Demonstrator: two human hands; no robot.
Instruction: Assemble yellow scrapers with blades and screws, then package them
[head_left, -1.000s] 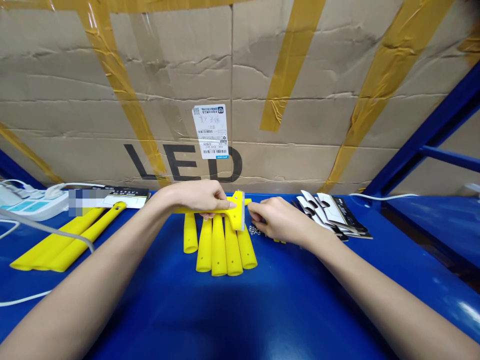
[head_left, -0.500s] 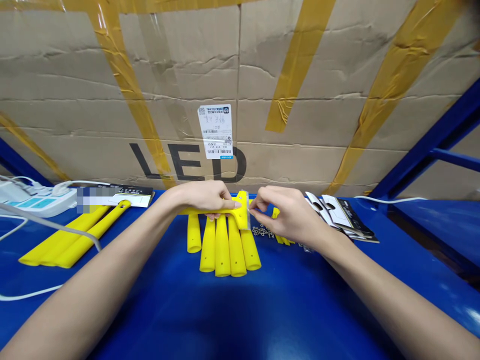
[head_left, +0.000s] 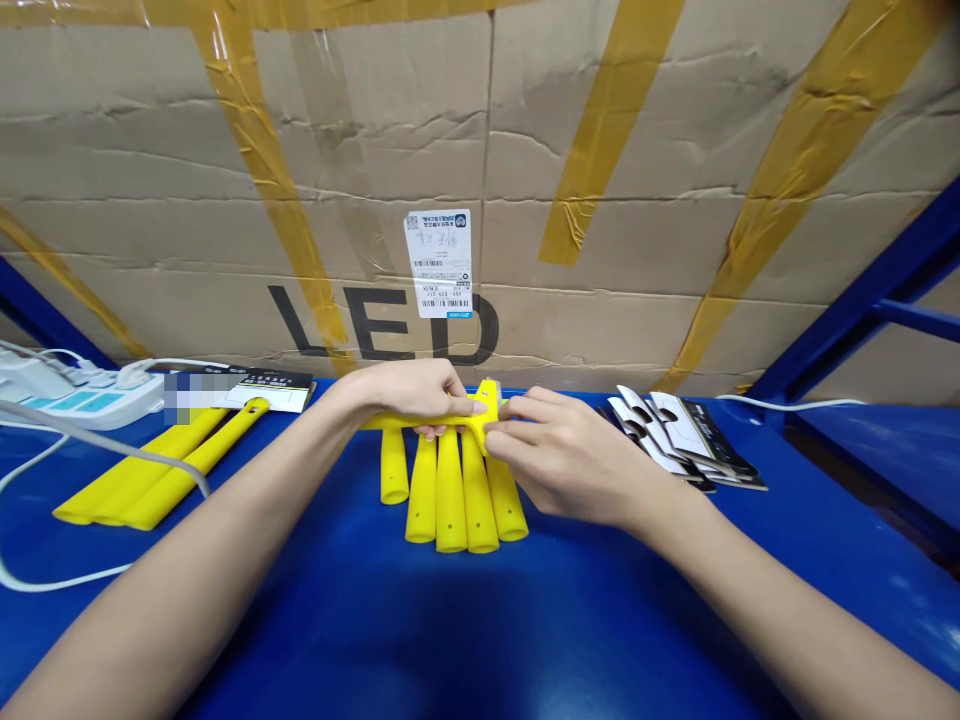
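Note:
My left hand (head_left: 420,390) is closed round the handle of a yellow scraper (head_left: 488,392), which lies level with its wide head to the right. A thin blade shows along the head's right edge. My right hand (head_left: 566,455) has its fingertips pinched against the near end of the head; whatever is between them is hidden. Below the scraper, several yellow tubular handles (head_left: 451,505) lie side by side with their open, drilled ends towards me.
To the left lie yellow handles (head_left: 161,465), packaging cards (head_left: 277,390) and a white power strip (head_left: 112,400) with cables. Black-and-white cards (head_left: 686,430) are stacked at right. A large taped carton (head_left: 600,310) stands behind the blue table (head_left: 420,640).
My right hand has moved left and nearer, from the blade edge onto the near end of the scraper head. It now covers the small nuts and yellow pieces. My left hand keeps its grip.

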